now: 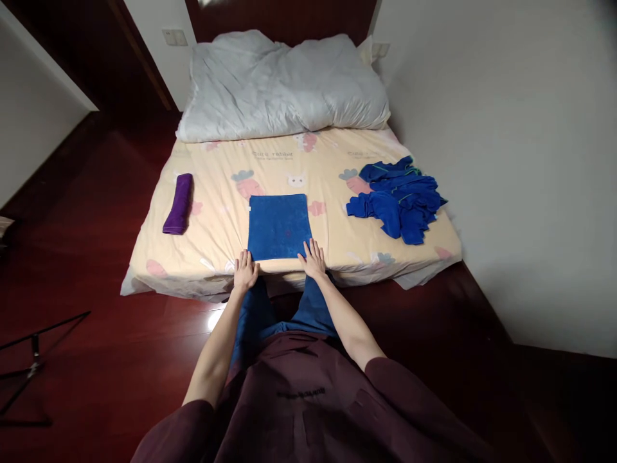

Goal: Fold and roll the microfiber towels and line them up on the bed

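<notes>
A blue towel (278, 225) lies spread flat as a rectangle on the bed (216, 212), close to its near edge. My left hand (245, 270) rests flat at the towel's near left corner, fingers stretched out. At the near right corner lies my right hand (313, 258), also flat with fingers apart and touching the towel's edge. Neither hand holds anything.
A pile of crumpled blue towels (398, 198) sits on the bed's right side. A rolled purple towel (179, 202) lies on the left side. A grey duvet (284, 83) is bunched at the head. White wall runs along the right; dark red floor (87, 257) lies left.
</notes>
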Motion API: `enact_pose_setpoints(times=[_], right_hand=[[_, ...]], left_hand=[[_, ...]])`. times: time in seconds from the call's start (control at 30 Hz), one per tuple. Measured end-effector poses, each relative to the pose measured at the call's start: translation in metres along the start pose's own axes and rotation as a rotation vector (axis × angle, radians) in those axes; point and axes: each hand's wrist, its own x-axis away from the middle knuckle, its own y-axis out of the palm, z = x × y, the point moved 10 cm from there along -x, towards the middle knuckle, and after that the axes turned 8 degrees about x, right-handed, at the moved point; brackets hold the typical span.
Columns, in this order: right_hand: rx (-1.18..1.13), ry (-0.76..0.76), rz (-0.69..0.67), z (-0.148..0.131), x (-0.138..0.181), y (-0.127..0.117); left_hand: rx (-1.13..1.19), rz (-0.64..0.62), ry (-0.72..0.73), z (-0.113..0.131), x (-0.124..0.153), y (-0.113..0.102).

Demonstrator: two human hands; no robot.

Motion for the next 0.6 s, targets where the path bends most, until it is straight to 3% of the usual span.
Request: enact_pose_setpoints(times=[0.1, 0.3, 0.43, 0.6], right_hand=[[-0.267, 0.042, 0.055, 0.022, -0.006, -0.005], [-0.814, 0.158, 0.18, 0.065, -0.012, -0.009], [-0.891, 0.143, 0.19, 0.071, -0.002, -0.009], [-0.762, 0.124, 0.182, 0.071, 0.003, -0.012]], left_hand=[[0.151, 0.032, -0.058, -0.009, -0.003, -0.012], [0.452, 0.127, -0.327, -0.04, -0.018, -0.032], [0.513, 0.095, -0.357, -0.043, -0.026, -0.027], [0.594, 0.029, -0.344, -0.045, -0.03, -0.015]])
